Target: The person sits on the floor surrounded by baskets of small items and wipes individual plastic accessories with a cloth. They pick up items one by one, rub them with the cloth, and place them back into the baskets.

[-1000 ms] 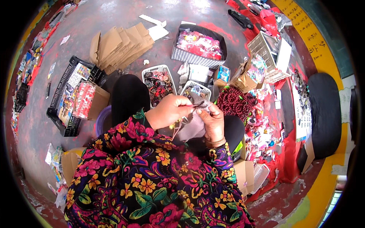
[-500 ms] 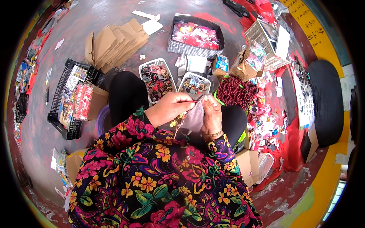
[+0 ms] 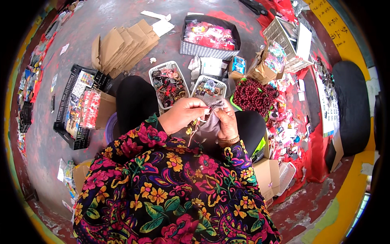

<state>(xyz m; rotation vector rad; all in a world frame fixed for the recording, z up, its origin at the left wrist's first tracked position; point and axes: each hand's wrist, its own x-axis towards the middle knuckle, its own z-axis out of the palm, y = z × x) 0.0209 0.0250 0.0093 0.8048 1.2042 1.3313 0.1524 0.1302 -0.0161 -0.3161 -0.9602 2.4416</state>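
Observation:
My right hand pinches a small greyish-mauve piece of cloth above my lap; it looks like a soft pouch. Its darker upper part is bunched between the hands. My left hand is closed, thumb and fingertips together against the cloth's left edge. Whatever else those fingertips hold is too small to make out. A thin pinkish cord dangles below them, with small yellowish bits beside it. Just beyond the hands stand a white basket of small mixed pieces and a larger white basket of dark and red trinkets.
Dark-red beads heap up to the right, beside scattered small packets. Farther off are a checked bin of pink packets, flattened cardboard and a pale crate. A black crate stands on the left.
The cloth hung flatter and wider from my right hand; now it is more bunched, its dark upper part spread between both hands. My right fingers have shifted down over it.

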